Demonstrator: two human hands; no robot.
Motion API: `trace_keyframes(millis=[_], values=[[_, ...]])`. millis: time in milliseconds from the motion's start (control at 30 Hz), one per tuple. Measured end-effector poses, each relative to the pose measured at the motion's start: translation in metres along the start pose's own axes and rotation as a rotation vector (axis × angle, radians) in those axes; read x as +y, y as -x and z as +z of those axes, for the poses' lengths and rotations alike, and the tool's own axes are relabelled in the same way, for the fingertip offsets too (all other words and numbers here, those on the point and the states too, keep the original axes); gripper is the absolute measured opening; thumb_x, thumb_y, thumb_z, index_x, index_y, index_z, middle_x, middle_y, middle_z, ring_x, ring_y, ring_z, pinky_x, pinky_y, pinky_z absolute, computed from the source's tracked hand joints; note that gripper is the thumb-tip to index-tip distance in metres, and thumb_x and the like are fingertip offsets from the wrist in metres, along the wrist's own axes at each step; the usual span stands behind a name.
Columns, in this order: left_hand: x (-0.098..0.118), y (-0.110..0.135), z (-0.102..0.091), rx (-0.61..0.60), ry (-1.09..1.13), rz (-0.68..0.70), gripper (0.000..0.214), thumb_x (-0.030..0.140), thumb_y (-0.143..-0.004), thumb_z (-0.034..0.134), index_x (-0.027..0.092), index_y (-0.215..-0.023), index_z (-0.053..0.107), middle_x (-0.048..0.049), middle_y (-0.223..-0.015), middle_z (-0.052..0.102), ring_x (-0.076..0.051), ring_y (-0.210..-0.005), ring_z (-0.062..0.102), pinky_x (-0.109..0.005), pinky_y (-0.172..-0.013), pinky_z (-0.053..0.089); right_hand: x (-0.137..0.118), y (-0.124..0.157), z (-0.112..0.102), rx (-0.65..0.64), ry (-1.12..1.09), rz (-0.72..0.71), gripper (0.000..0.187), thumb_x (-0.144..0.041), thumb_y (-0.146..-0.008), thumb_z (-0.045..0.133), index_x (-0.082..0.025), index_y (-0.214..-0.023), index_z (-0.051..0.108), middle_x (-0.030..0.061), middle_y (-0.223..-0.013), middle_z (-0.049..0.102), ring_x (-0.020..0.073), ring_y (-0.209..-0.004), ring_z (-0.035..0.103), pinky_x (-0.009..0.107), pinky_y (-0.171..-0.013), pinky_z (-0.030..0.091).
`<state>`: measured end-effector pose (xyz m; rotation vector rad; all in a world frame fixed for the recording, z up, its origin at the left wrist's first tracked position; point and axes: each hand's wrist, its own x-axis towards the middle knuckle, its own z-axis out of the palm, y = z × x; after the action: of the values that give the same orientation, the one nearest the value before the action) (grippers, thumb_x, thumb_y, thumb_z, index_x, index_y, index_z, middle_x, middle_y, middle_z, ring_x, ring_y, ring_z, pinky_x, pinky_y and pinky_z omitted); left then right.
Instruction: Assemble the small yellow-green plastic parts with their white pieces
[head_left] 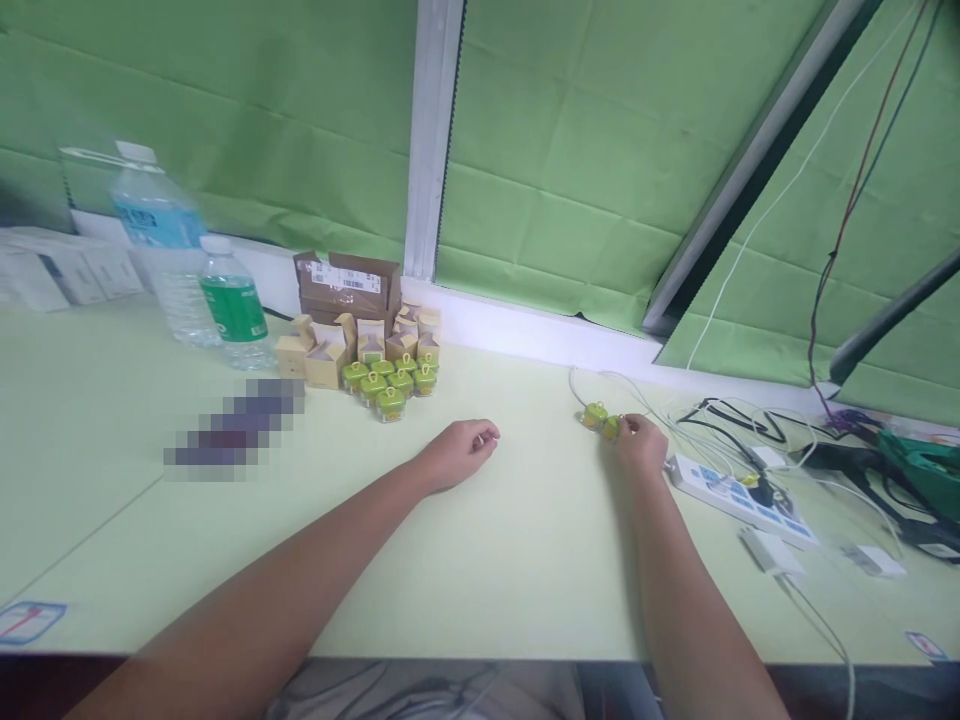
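Observation:
My right hand (643,445) pinches a small clear container with a green lid (611,428) at the right of the table. Touching it or just beside it on the left is a matching green-lidded container (595,414). Near the middle of the table rests my left hand (459,455), its fingers curled in, with nothing seen in them. Several more green-lidded containers with loop handles (391,404) stand grouped to the left, beyond that hand. Directly behind this group are several small open cardboard boxes (327,366).
A larger brown carton (349,285) stands by the wall. To its left are a small green-labelled bottle (235,310) and a big water bottle (161,240). A power strip (739,500), chargers (772,552) and tangled cables lie right of my right hand. A blurred-out dark item (236,430) lies left.

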<state>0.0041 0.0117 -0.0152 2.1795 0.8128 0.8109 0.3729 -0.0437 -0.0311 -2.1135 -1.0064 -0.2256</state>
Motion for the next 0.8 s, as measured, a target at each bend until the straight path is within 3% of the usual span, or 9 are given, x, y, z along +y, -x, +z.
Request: trace_keyframes(millis=[167, 333, 533, 633, 800], values=[[-0.002, 0.000, -0.001, -0.021, -0.019, -0.007, 0.029, 0.042, -0.090, 0.049, 0.021, -0.099, 0.068, -0.0030, -0.086, 0.067, -0.017, -0.073, 0.058, -0.029, -0.068, 0.047, -0.011, 0.005, 0.011, -0.016, 0.004, 0.015, 0.045, -0.046, -0.085, 0.051, -0.014, -0.112, 0.065, 0.0171, -0.108, 0.066, 0.0296, -0.099, 0.060, 0.040, -0.087, 0.043], [-0.002, 0.000, 0.000, -0.052, -0.039, -0.018, 0.029, 0.042, -0.090, 0.049, 0.021, -0.098, 0.067, -0.0022, -0.082, 0.066, -0.016, -0.070, 0.057, -0.028, -0.064, 0.045, -0.021, 0.012, 0.034, 0.036, 0.089, 0.011, 0.077, -0.059, -0.072, 0.066, -0.014, -0.132, 0.050, 0.0221, -0.130, 0.050, 0.0371, -0.119, 0.046, 0.045, -0.097, 0.038], [0.003, 0.003, -0.002, -0.047, -0.088, 0.043, 0.024, 0.035, -0.092, 0.047, 0.021, -0.096, 0.066, -0.0016, -0.086, 0.068, -0.016, -0.070, 0.058, -0.028, -0.065, 0.045, -0.018, 0.006, 0.057, 0.078, 0.141, -0.051, 0.059, -0.045, -0.081, 0.059, -0.013, -0.131, 0.051, 0.0237, -0.131, 0.044, 0.0393, -0.120, 0.040, 0.047, -0.094, 0.038], [0.001, 0.000, -0.009, 0.050, -0.181, 0.109, 0.022, 0.029, -0.092, 0.046, 0.021, -0.097, 0.066, -0.0029, -0.094, 0.069, -0.018, -0.079, 0.060, -0.030, -0.072, 0.047, -0.018, 0.000, 0.063, 0.061, 0.159, -0.056, 0.061, -0.046, -0.081, 0.060, -0.011, -0.130, 0.050, 0.0245, -0.132, 0.043, 0.0399, -0.121, 0.039, 0.047, -0.095, 0.038], [-0.010, -0.012, -0.041, 0.400, -0.475, 0.124, 0.022, 0.018, -0.088, 0.047, 0.019, -0.099, 0.066, -0.0078, -0.103, 0.068, -0.025, -0.101, 0.058, -0.040, -0.091, 0.044, -0.023, -0.004, 0.066, 0.055, 0.166, -0.058, 0.062, -0.047, -0.080, 0.061, -0.010, -0.129, 0.050, 0.0255, -0.130, 0.045, 0.0402, -0.120, 0.041, 0.047, -0.094, 0.039]])
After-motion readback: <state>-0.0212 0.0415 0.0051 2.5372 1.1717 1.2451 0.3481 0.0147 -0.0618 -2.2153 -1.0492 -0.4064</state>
